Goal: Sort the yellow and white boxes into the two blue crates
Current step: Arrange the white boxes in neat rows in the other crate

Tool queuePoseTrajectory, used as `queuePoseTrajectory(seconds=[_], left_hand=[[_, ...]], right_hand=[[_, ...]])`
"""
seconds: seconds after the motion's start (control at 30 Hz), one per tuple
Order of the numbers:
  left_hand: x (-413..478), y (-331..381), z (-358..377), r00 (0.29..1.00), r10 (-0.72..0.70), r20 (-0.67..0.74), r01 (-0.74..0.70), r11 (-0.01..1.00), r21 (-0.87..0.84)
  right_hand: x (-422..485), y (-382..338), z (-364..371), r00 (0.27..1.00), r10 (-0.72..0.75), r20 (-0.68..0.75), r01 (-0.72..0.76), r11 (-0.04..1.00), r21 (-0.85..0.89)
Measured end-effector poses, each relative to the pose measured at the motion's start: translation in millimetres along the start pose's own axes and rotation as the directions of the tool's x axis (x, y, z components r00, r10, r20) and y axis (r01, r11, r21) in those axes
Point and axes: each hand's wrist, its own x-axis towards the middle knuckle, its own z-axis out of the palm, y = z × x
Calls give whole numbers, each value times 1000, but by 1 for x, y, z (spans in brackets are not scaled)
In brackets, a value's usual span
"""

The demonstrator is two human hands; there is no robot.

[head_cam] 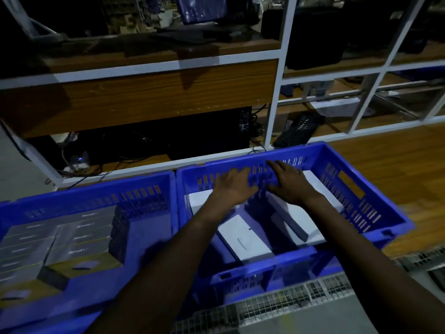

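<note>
**White boxes fill the right crate as both hands hover empty over it**

The white boxes lie loosely in the right crate, with bare crate floor showing between them, presumably room for more. The yellow boxes are packed tight in the left crate at 9 o'clock, dim in this light. The left hand and right hand are spread flat, fingers straight, holding nothing, up at the crate's 12 o'clock wall. I cannot tell whether they touch a box. The crate walls adjoin, and the wooden table lies open at 3 o'clock.
</note>
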Motion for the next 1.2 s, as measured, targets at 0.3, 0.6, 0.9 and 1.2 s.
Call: queuePoseTrajectory(seconds=[0.3,0.6,0.9,1.2], left_hand=[[27,34,48,992,-120,42,127,937,-327],[33,16,80,966,-250,-63,216,919,-331],[47,3,81,985,-173,-9,163,945,-284],[57,9,98,969,-7,246,53,982,-181]], right_hand=[[10,57,13,975,48,218,-78,988,132],[19,85,42,874,135,467,-166,986,26],[24,75,55,796,-6,605,-57,995,86],[26,72,60,660,-13,751,-146,979,145]])
